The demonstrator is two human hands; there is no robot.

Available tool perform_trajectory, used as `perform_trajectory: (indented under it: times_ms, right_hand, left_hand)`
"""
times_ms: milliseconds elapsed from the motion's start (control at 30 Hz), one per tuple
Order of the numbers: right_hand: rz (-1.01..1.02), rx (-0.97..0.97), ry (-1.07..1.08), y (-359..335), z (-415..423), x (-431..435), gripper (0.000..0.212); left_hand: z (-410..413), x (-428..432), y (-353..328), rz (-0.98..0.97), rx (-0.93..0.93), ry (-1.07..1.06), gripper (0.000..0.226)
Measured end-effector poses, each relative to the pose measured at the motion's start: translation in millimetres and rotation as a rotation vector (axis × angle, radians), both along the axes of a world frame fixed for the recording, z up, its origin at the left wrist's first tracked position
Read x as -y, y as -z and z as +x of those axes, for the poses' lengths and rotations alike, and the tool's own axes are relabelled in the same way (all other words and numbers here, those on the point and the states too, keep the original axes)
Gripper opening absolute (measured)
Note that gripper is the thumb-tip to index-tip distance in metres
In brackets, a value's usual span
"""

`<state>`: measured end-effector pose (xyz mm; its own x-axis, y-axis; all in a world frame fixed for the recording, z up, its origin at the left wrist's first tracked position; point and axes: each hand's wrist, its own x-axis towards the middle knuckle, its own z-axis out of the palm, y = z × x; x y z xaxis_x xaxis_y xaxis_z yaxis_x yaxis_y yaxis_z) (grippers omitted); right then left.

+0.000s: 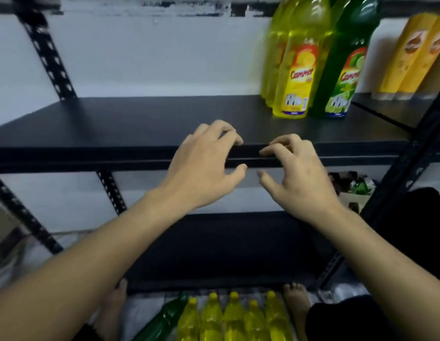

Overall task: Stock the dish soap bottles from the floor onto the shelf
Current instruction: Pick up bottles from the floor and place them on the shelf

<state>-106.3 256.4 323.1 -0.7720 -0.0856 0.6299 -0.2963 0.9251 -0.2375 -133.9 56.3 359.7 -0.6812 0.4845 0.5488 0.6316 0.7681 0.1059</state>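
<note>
The black shelf [115,119] carries yellow soap bottles [296,77] and one green soap bottle [344,77], upright and touching, near its right end. On the floor [142,313] below its front edge lie a row of yellow floor bottles [233,318] and a green floor bottle [165,321] beside them. The left hand [201,168] and right hand [300,173] are at the shelf's front edge. Each grip is loosely spread and holds nothing. Contact with the edge cannot be told.

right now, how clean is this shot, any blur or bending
Head view: motion blur smears the yellow bottle and green bottle on the shelf, their labels barely legible; head view again, the wide lens bows the shelf edge and tilts the uprights; the left hand and right hand are sharper; the floor bottles sit in dim, soft light.
</note>
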Motion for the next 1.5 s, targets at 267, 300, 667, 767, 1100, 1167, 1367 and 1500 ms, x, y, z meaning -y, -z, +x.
perform_trajectory:
  times_ms: [267, 300, 667, 767, 1100, 1167, 1367, 1500]
  right_hand:
    - [0.190, 0.537, -0.042, 111.3, 0.7, 43.0, 0.053]
    - [0.213, 0.620, -0.045, 129.0, 0.6, 47.2, 0.055]
    - [0.253, 1.195, -0.057, 318.0, 36.8, 58.1, 0.062]
    - [0.211, 1.327, -0.007, 352.5, 49.4, 53.1, 0.062]
    - [-0.142, 1.498, 0.089, 427.1, 63.2, 50.6, 0.078]
    - [-0.192, 1.489, 0.088, 434.6, 57.2, 53.4, 0.081]
    - [-0.299, 1.596, 0.098, 456.0, 45.1, 57.0, 0.093]
    - [-0.454, 1.632, 0.147, 466.2, 45.3, 62.5, 0.100]
  left_hand:
    - [13.1, 48.2, 116.6, -0.313, 0.253, -0.128, 0.046]
    - [12.1, 52.8, 137.0, -0.334, 0.309, -0.134, 0.047]
    - [50.9, 86.8, 350.6, -0.399, 0.859, -0.268, 0.051]
    - [61.4, 101.4, 393.5, -0.382, 1.007, -0.329, 0.058]
    - [73.9, 134.6, 486.3, -0.281, 1.078, -0.586, 0.068]
    - [74.0, 138.6, 497.5, -0.264, 1.044, -0.669, 0.077]
    - [52.1, 156.2, 525.3, -0.068, 1.118, -0.825, 0.086]
    - [41.8, 174.4, 541.6, -0.026, 1.189, -0.869, 0.094]
